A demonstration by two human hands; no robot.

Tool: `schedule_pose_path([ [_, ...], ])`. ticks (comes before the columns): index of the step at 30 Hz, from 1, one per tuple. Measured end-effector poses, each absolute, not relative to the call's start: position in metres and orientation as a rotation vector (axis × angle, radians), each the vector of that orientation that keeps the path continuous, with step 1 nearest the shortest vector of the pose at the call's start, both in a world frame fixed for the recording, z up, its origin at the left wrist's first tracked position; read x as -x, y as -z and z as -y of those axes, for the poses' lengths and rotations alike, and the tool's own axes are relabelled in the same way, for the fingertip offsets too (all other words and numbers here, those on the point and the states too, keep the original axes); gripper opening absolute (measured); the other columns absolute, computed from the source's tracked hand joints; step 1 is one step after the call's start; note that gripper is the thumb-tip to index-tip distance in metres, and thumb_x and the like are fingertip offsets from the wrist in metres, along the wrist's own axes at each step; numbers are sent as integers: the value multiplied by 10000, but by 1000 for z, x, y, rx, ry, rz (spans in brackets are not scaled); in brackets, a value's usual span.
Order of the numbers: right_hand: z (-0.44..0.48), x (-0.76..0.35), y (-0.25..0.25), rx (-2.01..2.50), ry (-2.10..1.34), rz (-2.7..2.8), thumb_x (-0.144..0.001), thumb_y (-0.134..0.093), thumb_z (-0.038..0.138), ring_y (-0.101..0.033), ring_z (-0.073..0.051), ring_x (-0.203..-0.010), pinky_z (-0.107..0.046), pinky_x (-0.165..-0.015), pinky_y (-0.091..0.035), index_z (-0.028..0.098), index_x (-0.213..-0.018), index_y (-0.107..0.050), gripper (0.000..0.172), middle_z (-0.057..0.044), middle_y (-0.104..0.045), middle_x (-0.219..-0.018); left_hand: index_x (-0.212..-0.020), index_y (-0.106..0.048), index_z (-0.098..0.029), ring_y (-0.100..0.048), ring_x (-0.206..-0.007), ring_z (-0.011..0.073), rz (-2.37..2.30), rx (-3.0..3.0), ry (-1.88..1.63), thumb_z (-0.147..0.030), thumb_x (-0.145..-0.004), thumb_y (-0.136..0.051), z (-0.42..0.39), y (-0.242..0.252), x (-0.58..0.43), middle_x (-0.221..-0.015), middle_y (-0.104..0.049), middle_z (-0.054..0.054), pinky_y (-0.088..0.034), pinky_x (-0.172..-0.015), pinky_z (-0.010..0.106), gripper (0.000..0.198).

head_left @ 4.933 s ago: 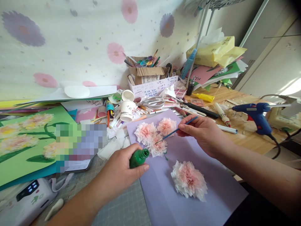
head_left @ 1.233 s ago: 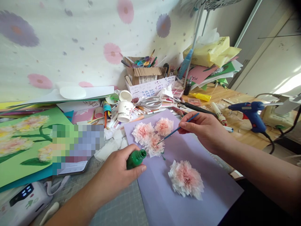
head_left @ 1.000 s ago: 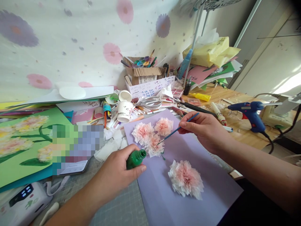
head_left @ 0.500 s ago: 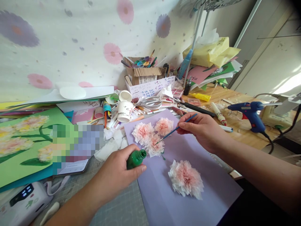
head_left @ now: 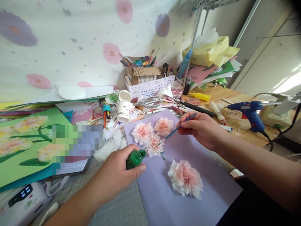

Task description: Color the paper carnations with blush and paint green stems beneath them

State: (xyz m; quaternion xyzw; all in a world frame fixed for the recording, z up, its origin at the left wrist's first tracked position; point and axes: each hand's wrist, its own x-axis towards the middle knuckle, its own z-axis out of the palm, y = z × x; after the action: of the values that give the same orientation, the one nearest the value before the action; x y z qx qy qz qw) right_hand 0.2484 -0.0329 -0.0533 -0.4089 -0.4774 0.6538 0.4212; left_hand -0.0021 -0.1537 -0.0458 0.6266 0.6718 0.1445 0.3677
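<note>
Across the purple sheet (head_left: 160, 194), toward near edge: one flower (head_left: 185, 179) set; by left edge, green bottle (head_left: 134, 160) gripped by left hand (head_left: 121, 161); one green mark (head_left: 163, 157) painted, seemingly early days; toward far edge, flower cluster (head_left: 154, 138) placed, brush (head_left: 175, 131) pinched by right hand (head_left: 199, 129).

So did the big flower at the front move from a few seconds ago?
No. The big flower sits on the same spot of the purple paper; only the camera's view has shifted slightly.

Paintbrush (head_left: 172, 132) now slightly farther right over lower clustered flower (head_left: 154, 147)
</note>
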Motion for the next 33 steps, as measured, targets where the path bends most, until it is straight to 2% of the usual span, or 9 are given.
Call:
schedule_pose_path([
  [8,29,-248,52,1033,-1731,1133,-675,-783,134,-668,-125,-566,-250,-611,-540,194,-843,-580,270,-6,-725,-680,-892,-518,-249,-532,-724,224,-1721,-1610,-360,-418,-837,-594,154,47,3,-732,-549,-47,-373,-657,312,194],
  [15,29,-246,50,1114,-1659,1178,-781,-647,48,-663,-123,-562,-245,-586,-545,218,-990,-503,306,10,-703,-670,-852,-506,-245,-547,-723,231,-1730,-1620,-367,-425,-821,-586,155,50,4,-737,-579,-39,-362,-643,314,199],
  [33,24,-233,56,1272,-1601,1203,-828,-619,15,-638,-103,-522,-178,-480,-483,232,-960,-473,294,39,-670,-611,-850,-515,-250,-583,-746,241,-1743,-1629,-368,-414,-810,-590,156,50,6,-757,-619,-31,-383,-660,318,184],
])
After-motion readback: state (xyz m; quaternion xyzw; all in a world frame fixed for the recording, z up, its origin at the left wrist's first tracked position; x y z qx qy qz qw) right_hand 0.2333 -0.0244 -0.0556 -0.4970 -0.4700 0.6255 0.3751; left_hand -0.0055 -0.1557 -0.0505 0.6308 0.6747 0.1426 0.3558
